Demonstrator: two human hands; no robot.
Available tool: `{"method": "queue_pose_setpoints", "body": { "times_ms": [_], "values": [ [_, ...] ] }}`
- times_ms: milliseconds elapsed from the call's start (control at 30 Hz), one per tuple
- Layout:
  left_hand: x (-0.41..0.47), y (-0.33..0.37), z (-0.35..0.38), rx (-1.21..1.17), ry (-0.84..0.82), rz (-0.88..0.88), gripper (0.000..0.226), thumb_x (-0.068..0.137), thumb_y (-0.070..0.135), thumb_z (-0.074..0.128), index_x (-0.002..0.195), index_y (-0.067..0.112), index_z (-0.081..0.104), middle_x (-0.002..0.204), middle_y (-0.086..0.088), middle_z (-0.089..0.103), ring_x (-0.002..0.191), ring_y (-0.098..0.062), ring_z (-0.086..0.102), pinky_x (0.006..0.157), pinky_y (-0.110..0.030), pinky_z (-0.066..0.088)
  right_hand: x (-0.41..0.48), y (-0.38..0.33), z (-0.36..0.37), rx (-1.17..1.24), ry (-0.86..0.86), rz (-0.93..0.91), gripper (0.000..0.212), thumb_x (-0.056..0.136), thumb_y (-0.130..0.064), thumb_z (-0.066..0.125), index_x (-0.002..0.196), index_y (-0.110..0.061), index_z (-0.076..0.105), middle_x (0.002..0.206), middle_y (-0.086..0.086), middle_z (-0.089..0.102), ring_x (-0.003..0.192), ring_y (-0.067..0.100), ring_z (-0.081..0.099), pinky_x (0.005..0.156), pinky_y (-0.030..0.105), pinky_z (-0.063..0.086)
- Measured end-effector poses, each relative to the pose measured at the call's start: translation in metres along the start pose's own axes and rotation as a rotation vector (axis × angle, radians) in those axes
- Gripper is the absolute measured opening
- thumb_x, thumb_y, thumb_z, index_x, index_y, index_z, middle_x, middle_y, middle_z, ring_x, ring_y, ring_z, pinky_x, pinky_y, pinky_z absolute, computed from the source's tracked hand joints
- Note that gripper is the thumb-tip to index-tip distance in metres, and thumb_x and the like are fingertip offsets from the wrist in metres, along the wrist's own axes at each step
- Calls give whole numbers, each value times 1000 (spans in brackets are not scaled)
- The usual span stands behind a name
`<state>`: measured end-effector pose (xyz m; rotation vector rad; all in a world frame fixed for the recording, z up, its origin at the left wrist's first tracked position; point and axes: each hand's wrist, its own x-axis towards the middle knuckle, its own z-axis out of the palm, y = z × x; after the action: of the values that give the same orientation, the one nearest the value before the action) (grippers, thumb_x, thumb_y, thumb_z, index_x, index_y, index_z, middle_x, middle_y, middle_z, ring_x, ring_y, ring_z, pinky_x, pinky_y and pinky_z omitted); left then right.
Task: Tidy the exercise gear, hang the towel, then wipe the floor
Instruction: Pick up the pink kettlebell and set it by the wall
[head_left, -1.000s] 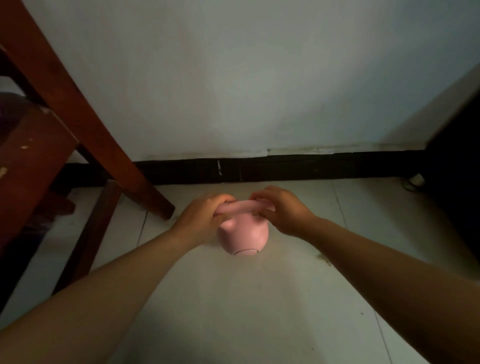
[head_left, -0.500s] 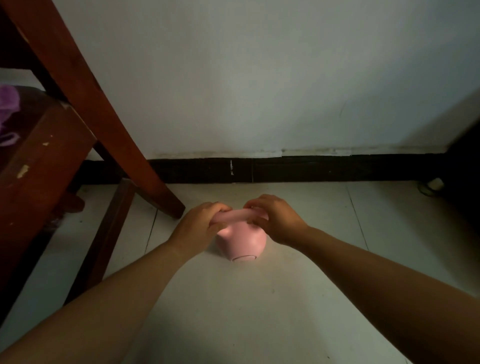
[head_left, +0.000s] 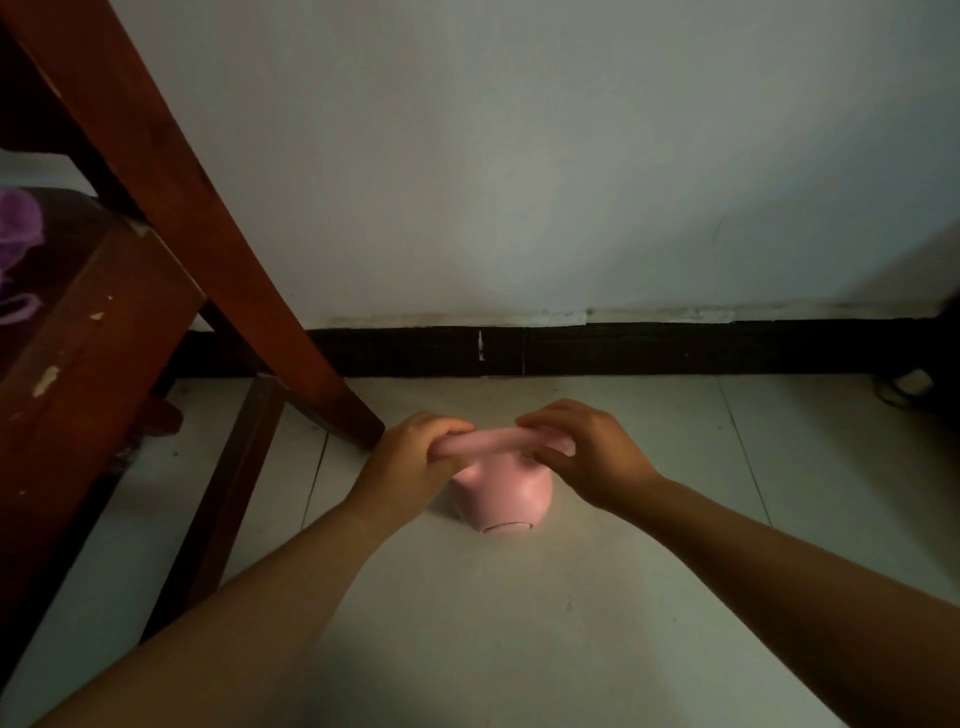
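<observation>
Gripping the bulbous pink kettlebell (head_left: 501, 493) by its smooth handle are left hand (head_left: 410, 460) and right hand (head_left: 582, 452).

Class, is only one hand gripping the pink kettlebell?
No: left hand and right hand both grip the pink kettlebell by its handle.

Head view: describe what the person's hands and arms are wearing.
Nothing worn shows. The left hand and right hand are bare: no gloves, rings or watch visible. The left forearm and right forearm are bare to the frame's edge, no sleeves in view.
</observation>
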<state>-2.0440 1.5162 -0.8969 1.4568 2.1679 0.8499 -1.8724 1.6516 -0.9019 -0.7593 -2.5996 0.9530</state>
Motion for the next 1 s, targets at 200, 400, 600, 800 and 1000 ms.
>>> {"method": "queue_pose_setpoints", "body": {
  "times_ms": [200, 400, 600, 800, 1000],
  "values": [
    [-3, -1, 8, -65, 59, -61, 33, 81, 12, 69, 113, 14, 63, 105, 7, 58, 97, -8, 55, 75, -3, 36, -3, 6, -1, 44, 25, 85, 34, 84, -25, 67, 117, -20, 62, 113, -1, 61, 97, 12, 55, 84, 27, 48],
    [7, -6, 6, -31, 11, -46, 32, 83, 11, 67, 114, 16, 62, 105, 8, 58, 96, -7, 54, 75, -4, 37, 6, 4, 0, 13, -10, 49, 29, 88, -25, 61, 116, -19, 62, 111, 0, 60, 95, 13, 52, 80, 25, 43],
    [39, -15, -3, 11, 6, -74, 37, 83, 14, 67, 119, 15, 60, 114, 2, 62, 104, -13, 57, 83, -17, 39, 35, 9, 1, -3, 15, 47, 31, 91, -27, 58, 120, -16, 59, 115, 3, 59, 99, 15, 52, 78, 21, 33],
    [67, -29, -14, 34, 17, -26, 35, 80, 10, 70, 114, 12, 64, 111, -5, 64, 102, -17, 59, 86, -22, 41, 62, 11, 8, 15, 54, 67, 29, 91, -27, 57, 118, -18, 60, 113, 1, 58, 99, 13, 52, 82, 22, 39],
    [87, -37, -24, 69, 24, 4, 34, 84, 7, 64, 118, 11, 61, 116, -6, 61, 106, -17, 57, 87, -21, 38, 85, 9, 16, 31, 118, 84, 30, 92, -23, 54, 121, -16, 59, 116, 4, 58, 103, 17, 52, 81, 21, 37]
  ]
}}
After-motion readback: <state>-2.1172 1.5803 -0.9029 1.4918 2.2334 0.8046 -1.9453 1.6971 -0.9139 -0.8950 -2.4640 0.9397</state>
